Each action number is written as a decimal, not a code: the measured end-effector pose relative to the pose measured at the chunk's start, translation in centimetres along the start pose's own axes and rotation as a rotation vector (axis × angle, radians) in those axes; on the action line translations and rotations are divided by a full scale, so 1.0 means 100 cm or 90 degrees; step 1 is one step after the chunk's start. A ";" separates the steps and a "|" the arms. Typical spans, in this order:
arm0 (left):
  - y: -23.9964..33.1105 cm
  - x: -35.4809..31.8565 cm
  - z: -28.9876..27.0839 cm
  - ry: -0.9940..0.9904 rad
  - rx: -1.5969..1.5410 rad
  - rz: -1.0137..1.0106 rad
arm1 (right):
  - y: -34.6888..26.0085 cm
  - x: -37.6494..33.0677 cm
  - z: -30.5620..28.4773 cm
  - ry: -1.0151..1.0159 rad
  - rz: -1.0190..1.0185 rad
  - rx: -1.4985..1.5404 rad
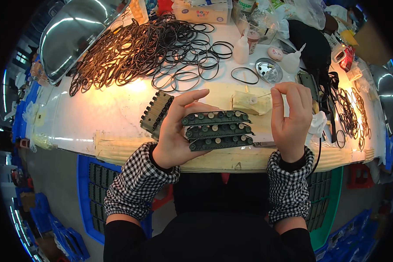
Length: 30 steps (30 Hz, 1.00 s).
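Stacked in my left hand point(172, 137) are several dark green toy tank track assemblies point(220, 129), with small green and cream wheels along their sides. The fingers curl behind the stack and the thumb points up. To the right, my right hand point(292, 120) is raised with thumb and forefinger pinched on a thin needle-like tool point(264, 95). Its tip points left, above a block wrapped in yellowish tape point(239, 102) with a small white round piece on it. Beside my left hand, another group of track parts point(155, 112) lies tilted on the table.
Black rubber loops point(139, 52) cover the back left beside a clear dome point(70, 39). A squeeze bottle point(241, 50), a round metal dish point(268, 70) and a nozzle bottle point(291, 61) stand behind my right hand. Below the table edge are a blue crate point(84, 196) and a green crate point(336, 205).
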<state>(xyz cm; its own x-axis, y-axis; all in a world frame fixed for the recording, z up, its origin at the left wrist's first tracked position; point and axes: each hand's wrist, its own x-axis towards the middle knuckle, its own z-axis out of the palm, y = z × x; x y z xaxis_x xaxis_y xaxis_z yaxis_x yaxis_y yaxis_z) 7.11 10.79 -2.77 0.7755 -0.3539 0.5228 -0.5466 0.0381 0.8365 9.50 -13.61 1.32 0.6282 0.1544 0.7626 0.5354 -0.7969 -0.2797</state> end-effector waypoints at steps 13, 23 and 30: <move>0.000 -0.002 0.002 0.011 -0.023 -0.022 | -0.023 0.004 -0.010 0.072 -0.022 0.060; -0.005 0.000 0.002 0.012 -0.048 -0.001 | -0.067 -0.001 0.004 -0.117 0.024 0.478; -0.003 -0.002 0.003 0.025 -0.060 -0.023 | -0.070 0.001 0.003 -0.132 -0.001 0.440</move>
<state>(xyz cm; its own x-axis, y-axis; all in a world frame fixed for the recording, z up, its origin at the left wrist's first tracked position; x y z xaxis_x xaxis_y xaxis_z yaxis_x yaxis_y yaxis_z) 6.99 10.61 -3.18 0.8072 -0.3200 0.4960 -0.4870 0.1140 0.8660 6.01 -7.81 3.20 0.6842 0.3181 0.6562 0.7284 -0.2548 -0.6360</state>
